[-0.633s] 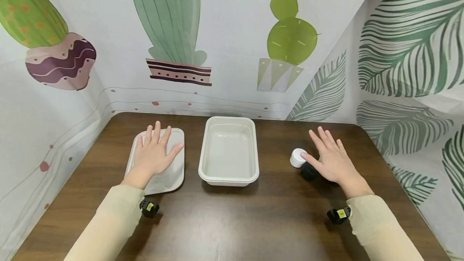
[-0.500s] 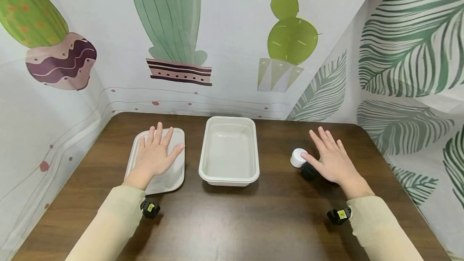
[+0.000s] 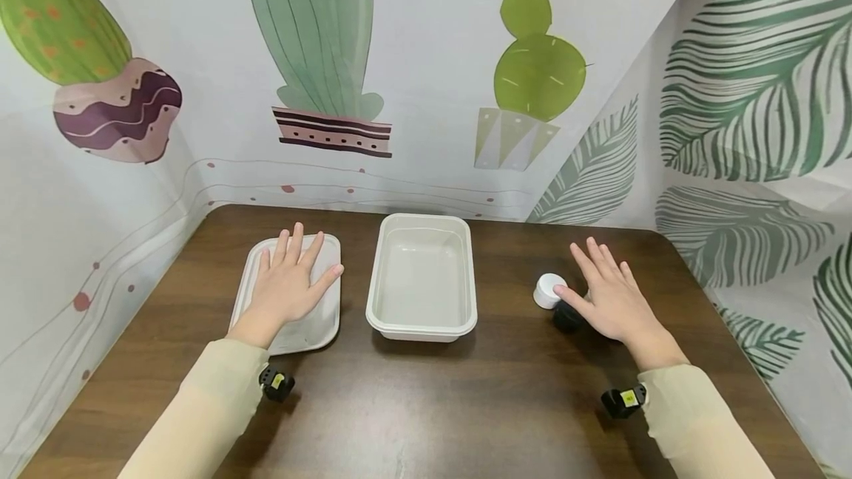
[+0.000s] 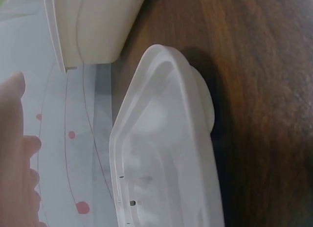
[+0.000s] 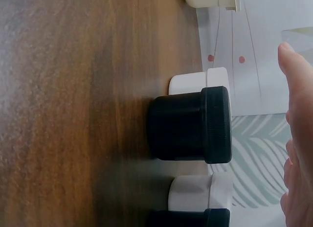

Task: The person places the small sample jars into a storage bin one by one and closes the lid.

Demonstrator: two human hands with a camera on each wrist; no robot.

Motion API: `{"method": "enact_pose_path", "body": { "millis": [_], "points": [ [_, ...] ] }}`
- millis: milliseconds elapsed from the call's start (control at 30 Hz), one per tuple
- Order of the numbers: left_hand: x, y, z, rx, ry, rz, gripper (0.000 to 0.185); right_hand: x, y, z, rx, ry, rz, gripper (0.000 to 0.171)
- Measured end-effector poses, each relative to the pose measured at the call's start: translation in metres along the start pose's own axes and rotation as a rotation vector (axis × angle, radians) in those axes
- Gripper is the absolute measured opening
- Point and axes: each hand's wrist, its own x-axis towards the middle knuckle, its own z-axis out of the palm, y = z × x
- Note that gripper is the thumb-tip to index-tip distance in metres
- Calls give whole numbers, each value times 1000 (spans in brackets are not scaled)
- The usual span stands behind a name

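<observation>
- A dark-brown wood-grain table (image 3: 426, 420) with rounded far corners stands before white hangings (image 3: 435, 58) printed with potted cacti and leaves.
- The left hand (image 3: 282, 290), fingers straight and spread, holding nothing, hovers above a shallow white rounded-rectangular lid (image 3: 321, 316).
- A deep off-white rectangular container (image 3: 422, 331) sits mid-table.
- The right hand (image 3: 615, 303), fingers outstretched, grasping nothing, hovers above black and white lidded cylindrical jars (image 5: 178, 126).

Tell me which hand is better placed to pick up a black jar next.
Probably the right hand: it hovers empty above a black jar, while the left hand hangs over the white lid, across the container from the jar.
</observation>
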Motion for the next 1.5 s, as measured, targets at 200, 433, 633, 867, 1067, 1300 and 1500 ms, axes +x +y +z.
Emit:
{"method": "enact_pose_path", "body": {
  "millis": [200,433,633,867,1067,1300,1500],
  "points": [
    [0,3,0,-2,-15,-7,82,-2,0,2,1,1,9,85],
    [0,6,2,-10,-11,-1,81,-3,0,5,0,17,2,87],
    [-1,8,3,-26,-6,11,81,-6,1,7,22,22,2,89],
    [-3,14,3,-57,-14,18,83,-9,2,12,60,16,10,91],
    [-2,19,6,-74,-19,24,83,-12,4,18,84,38,1,92],
    [-2,23,11,-98,0,34,83,-15,3,20,88,80,-8,91],
    [-3,26,14,-140,9,31,82,-22,4,22,99,135,-26,86]
  ]
}}
